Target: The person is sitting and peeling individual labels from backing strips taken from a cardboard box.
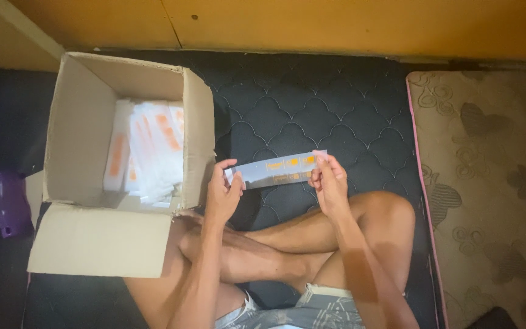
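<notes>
Seen from above, a person sits cross-legged on a dark quilted mattress (pixel 312 116) and holds a long, narrow, pale strip package (pixel 278 169) level between both hands, just above the knees. Left hand (pixel 223 194): fingers closed on the left end of the strip, thumb on top, pinching it so that the flat face turns upward toward the camera. Right hand (pixel 329 181): fingers closed on the right end, near the orange markings, keeping the strip taut and roughly horizontal. Held by both ends in this way, the strip's middle stays unobstructed, which appears to suit inspection or handling of its face. An open cardboard box (pixel 80 134) stands on the mattress to the left, just beside the left knee, its near flap (pixel 101 240) folded outward and lying flat, so the interior stays within easy reach. Inside it lies a loose stack of similar white-and-orange packages (pixel 147 146). A purple plastic object (pixel 8 202) sits at the far left edge. A patterned beige mat (pixel 488 183) adjoins the mattress on the right, and a yellowish wall (pixel 336 24) runs along the far side.
</notes>
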